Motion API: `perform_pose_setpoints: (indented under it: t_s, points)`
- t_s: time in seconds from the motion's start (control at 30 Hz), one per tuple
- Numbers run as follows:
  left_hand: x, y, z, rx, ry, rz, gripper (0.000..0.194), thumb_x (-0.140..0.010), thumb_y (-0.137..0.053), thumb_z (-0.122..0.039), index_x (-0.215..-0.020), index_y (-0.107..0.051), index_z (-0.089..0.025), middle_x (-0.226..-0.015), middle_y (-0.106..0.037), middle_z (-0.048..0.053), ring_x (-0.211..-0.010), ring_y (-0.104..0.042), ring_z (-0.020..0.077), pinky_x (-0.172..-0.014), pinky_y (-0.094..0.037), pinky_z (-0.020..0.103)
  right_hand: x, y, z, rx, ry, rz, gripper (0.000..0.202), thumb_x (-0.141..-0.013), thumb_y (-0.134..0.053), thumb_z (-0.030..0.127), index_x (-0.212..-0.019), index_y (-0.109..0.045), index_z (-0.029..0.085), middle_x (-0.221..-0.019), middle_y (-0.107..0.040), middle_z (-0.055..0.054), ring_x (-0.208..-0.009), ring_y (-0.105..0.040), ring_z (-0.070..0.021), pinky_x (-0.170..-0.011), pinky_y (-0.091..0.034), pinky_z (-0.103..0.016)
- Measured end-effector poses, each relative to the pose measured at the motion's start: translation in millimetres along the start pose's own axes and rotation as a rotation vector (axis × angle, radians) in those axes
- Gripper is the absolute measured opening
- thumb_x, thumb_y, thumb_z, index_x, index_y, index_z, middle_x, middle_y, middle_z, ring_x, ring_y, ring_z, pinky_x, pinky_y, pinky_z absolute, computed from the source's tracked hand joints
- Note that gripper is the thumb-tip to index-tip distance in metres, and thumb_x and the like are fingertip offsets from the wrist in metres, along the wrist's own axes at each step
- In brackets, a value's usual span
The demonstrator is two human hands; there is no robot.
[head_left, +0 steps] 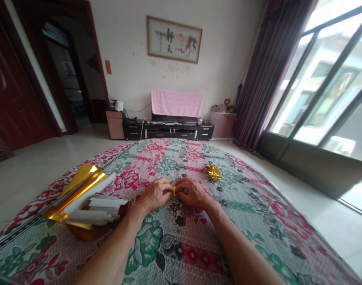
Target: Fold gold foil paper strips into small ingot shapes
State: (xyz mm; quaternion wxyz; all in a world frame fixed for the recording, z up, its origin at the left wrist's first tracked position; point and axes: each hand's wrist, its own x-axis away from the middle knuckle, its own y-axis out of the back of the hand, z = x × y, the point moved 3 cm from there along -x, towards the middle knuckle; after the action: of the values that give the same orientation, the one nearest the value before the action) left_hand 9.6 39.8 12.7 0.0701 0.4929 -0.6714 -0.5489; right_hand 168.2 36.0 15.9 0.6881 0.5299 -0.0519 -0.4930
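- The left hand (157, 192) was narrowed to a pinch, its fingertips closed on the near-left side of a small foil piece (174, 190).
- The right hand (193, 192) pinched the same piece from the other side, so the two sets of fingertips almost met.
- That piece was held between the hands, just over the middle of the flowered cloth (145, 245); it looked yellow-gold and perhaps folded, though the fingers hid most of it.
- Beyond the right hand, a little to its right, a cluster of gold pieces (213, 172) lay on the cloth.
- To the left of the left hand lay gold sheets (83, 190), curled, with white strips (93, 217) bundled on their near side.
- Across the room, a pink towel (177, 102) hung above a low black cabinet (133, 130).
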Motion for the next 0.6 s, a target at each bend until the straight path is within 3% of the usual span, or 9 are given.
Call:
perform_pose_setpoints:
  t_s: [0.3, 0.6]
  points:
    - [0.1, -2.3, 2.5, -0.053, -0.025, 0.014, 0.013, -0.080, -0.053, -0.020, -0.081, -0.066, -0.019, -0.083, -0.059, 0.003, -0.083, -0.053, 0.0144, -0.077, -0.044, 0.027, -0.7, 0.9, -2.2, -0.029, -0.007, 0.039, 0.015, -0.069, -0.061, 0.012, -0.077, -0.069, 0.022, -0.099, -0.061, -0.004, -0.091, -0.056, -0.0166, -0.085, -0.041, -0.031]
    - [-0.5, -7.7, 3.8, -0.099, 0.016, 0.006, 0.017, -0.082, -0.046, -0.020, -0.080, -0.063, -0.018, -0.083, -0.057, 0.005, -0.084, -0.052, 0.0161, -0.078, -0.043, 0.029, 0.6, -4.0, -2.3, 0.004, 0.043, -0.020, 0.013, -0.071, -0.059, 0.011, -0.078, -0.066, 0.019, -0.096, -0.061, -0.005, -0.093, -0.055, -0.0170, -0.085, -0.042, -0.031]
